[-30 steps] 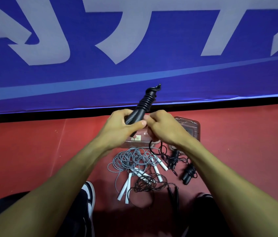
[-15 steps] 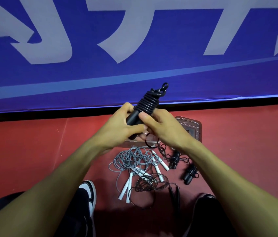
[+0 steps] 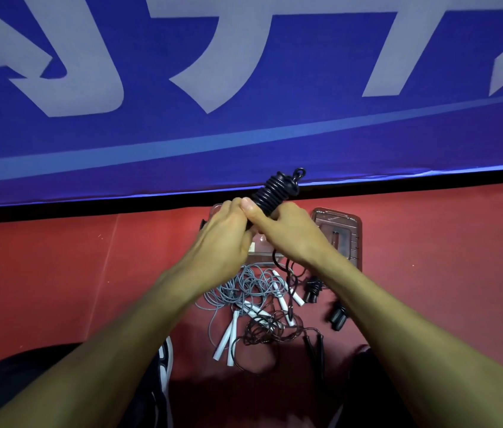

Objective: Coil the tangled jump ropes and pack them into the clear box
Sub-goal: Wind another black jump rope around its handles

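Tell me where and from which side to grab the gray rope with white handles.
Take the gray rope by its two white handles lying side by side at the near-left edge of the pile. Come from above on the near side: they are straight, stiff and clear of the tangle, while the cord loops overlap the black rope.

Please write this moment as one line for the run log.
phase: coiling | both hands: left hand, right hand grip black jump rope wound round its handles | grey rope with white handles: tangled on floor | clear plastic box: behind hands
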Available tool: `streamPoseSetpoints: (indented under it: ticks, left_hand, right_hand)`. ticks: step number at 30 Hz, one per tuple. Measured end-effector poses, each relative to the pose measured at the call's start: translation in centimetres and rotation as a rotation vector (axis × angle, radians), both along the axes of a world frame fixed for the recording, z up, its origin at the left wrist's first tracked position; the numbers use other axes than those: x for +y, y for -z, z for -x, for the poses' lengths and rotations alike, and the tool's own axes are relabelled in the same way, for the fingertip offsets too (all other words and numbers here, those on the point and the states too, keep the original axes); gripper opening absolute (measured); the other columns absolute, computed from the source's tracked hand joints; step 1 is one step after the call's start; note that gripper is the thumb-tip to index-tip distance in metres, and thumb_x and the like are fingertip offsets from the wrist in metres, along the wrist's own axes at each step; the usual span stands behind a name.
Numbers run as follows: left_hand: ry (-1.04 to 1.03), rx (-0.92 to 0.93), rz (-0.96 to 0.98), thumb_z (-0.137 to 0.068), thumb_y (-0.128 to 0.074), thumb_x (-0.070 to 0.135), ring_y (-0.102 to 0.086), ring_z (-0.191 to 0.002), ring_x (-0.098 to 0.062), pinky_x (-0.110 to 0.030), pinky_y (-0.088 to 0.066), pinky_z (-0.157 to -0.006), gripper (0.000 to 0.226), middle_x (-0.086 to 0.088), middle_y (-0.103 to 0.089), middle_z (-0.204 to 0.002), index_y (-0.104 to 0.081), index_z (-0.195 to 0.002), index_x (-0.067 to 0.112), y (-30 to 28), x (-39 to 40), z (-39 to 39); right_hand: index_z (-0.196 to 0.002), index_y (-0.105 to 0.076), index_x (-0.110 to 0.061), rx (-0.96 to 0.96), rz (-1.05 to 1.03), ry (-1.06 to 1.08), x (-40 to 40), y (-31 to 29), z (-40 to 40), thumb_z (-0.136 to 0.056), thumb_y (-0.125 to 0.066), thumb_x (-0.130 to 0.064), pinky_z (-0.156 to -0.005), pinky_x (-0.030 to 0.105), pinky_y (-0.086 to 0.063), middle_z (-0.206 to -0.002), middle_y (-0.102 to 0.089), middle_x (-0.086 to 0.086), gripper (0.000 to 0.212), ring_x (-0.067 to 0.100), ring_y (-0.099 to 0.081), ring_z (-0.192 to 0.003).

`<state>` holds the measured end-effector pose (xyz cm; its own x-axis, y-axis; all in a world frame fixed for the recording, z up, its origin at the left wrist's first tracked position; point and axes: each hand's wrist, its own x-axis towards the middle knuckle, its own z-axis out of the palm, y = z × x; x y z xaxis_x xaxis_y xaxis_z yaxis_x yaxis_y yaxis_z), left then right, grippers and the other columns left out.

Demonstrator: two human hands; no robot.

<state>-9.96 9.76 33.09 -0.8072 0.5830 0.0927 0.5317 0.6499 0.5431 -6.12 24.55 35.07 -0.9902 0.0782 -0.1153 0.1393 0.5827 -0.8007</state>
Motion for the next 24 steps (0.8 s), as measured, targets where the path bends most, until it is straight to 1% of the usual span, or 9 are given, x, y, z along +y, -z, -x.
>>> streamPoseSetpoints:
  ticks: [3, 7, 9, 11, 15, 17, 19, 21, 24]
  left_hand:
    - [0.028, -0.279, -0.060, -0.100, -0.051, 0.033, -0.060, -0.103, -0.014, -0.033, -0.048, -0.086, 0.030, 0.003, -0.062, -0.112, -0.051, -0.126, 0.019, -1.0, 0.3, 0.0]
    - [0.025, -0.628, -0.373, -0.101, -0.050, 0.025, -0.059, -0.087, -0.012, -0.041, -0.049, -0.078, 0.027, -0.008, -0.071, -0.098, -0.064, -0.115, 0.007, -2.8, -0.4, 0.6]
    - [0.059, -0.710, -0.486, -0.104, -0.049, 0.014, -0.060, -0.077, -0.004, -0.025, -0.049, -0.071, 0.021, 0.006, -0.071, -0.089, -0.066, -0.112, 0.005, -3.3, -0.8, 0.5]
    - [0.043, -0.657, -0.517, -0.101, -0.053, 0.008, -0.060, -0.072, 0.000, -0.016, -0.047, -0.069, 0.016, 0.013, -0.071, -0.081, -0.068, -0.105, 0.009, -3.5, -0.7, 0.2]
    - [-0.137, -0.458, -0.479, -0.088, -0.076, 0.014, -0.067, -0.084, -0.001, -0.027, -0.051, -0.080, 0.022, 0.013, -0.074, -0.091, -0.070, -0.107, 0.020, -2.5, -0.5, 0.3]
    - [-0.194, -0.229, -0.343, -0.078, -0.084, 0.021, -0.067, -0.094, -0.006, -0.030, -0.051, -0.087, 0.038, 0.010, -0.072, -0.101, -0.065, -0.111, 0.019, -2.2, -0.3, 0.0]
    - [-0.231, -0.076, -0.287, -0.072, -0.087, 0.024, -0.063, -0.091, -0.014, -0.030, -0.049, -0.081, 0.048, 0.003, -0.068, -0.101, -0.057, -0.108, 0.017, -2.4, 0.1, -0.3]
    - [-0.242, -0.145, -0.300, -0.070, -0.088, 0.022, -0.062, -0.080, -0.015, -0.030, -0.048, -0.072, 0.050, -0.002, -0.067, -0.091, -0.051, -0.102, 0.014, -2.7, 0.2, -0.2]
    - [-0.184, -0.537, -0.447, -0.077, -0.082, 0.004, -0.065, -0.074, -0.016, -0.033, -0.052, -0.070, 0.037, -0.017, -0.070, -0.093, -0.058, -0.105, 0.007, -3.2, -0.4, 0.4]
  right_hand:
    - [-0.069, -0.049, -0.020, -0.004, 0.087, -0.028, 0.5, 0.5, 0.3, -0.099, -0.048, -0.059, -0.057, 0.030, -0.032, -0.059, -0.044, -0.006, 0.049, 0.006, -0.037, -0.049]
    - [-0.065, -0.047, -0.022, 0.003, 0.260, -0.071, 1.1, 0.3, 0.4, -0.103, -0.043, -0.054, -0.057, 0.031, -0.033, -0.051, -0.042, -0.011, 0.050, 0.006, -0.036, -0.049]
    - [-0.058, -0.048, -0.021, 0.024, 0.231, -0.053, 1.2, -0.2, 0.4, -0.102, -0.041, -0.057, -0.055, 0.030, -0.038, -0.049, -0.048, -0.007, 0.057, 0.011, -0.044, -0.046]
    - [-0.059, -0.055, -0.015, 0.030, 0.092, -0.030, 1.4, -0.7, 0.3, -0.101, -0.037, -0.062, -0.055, 0.025, -0.044, -0.053, -0.062, 0.000, 0.065, 0.013, -0.057, -0.047]
    - [-0.071, -0.068, -0.004, -0.018, -0.081, -0.030, 1.6, -0.5, 0.2, -0.098, -0.028, -0.070, -0.067, 0.030, -0.052, -0.058, -0.070, 0.007, 0.081, 0.012, -0.067, -0.057]
    - [-0.065, -0.065, -0.008, 0.030, -0.084, -0.021, 1.3, -0.4, 0.3, -0.100, -0.033, -0.065, -0.062, 0.031, -0.050, -0.055, -0.067, 0.006, 0.074, 0.013, -0.063, -0.053]
    - [-0.058, -0.060, -0.019, 0.103, -0.036, -0.030, 0.9, -0.3, 0.5, -0.103, -0.043, -0.053, -0.053, 0.027, -0.038, -0.048, -0.054, -0.001, 0.059, 0.007, -0.047, -0.047]
    - [-0.070, -0.067, -0.028, 0.160, -0.012, -0.077, 0.8, -0.1, 0.7, -0.105, -0.046, -0.044, -0.056, 0.024, -0.034, -0.056, -0.056, -0.008, 0.043, 0.005, -0.047, -0.054]
    - [-0.083, -0.066, -0.032, 0.188, -0.013, -0.158, 0.8, 0.1, 0.6, -0.105, -0.048, -0.038, -0.062, 0.019, -0.037, -0.068, -0.063, -0.017, 0.030, -0.002, -0.055, -0.064]
